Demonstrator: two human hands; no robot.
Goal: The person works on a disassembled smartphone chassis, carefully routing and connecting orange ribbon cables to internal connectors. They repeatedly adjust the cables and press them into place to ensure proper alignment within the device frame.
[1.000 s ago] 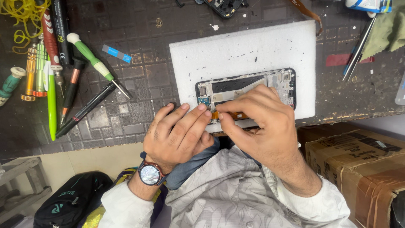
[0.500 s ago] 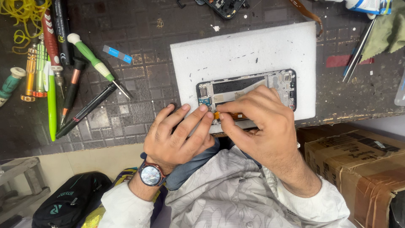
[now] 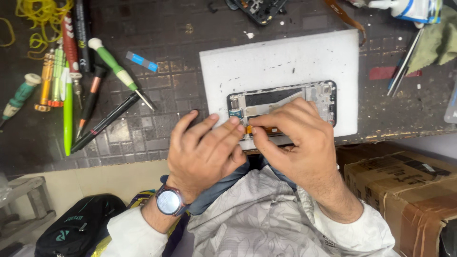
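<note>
head: two hands, one phone (image 3: 285, 102).

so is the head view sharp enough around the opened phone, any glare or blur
Head view: opened phone on the white pad is sharp, evenly lit, no glare; left hand and right hand hide its near edge; slight sheen on the dark mat.

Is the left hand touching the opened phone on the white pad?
Touching. In the head view, the fingertips of the left hand rest on the near-left edge of the opened phone, beside a small orange part; no gap shows.
</note>
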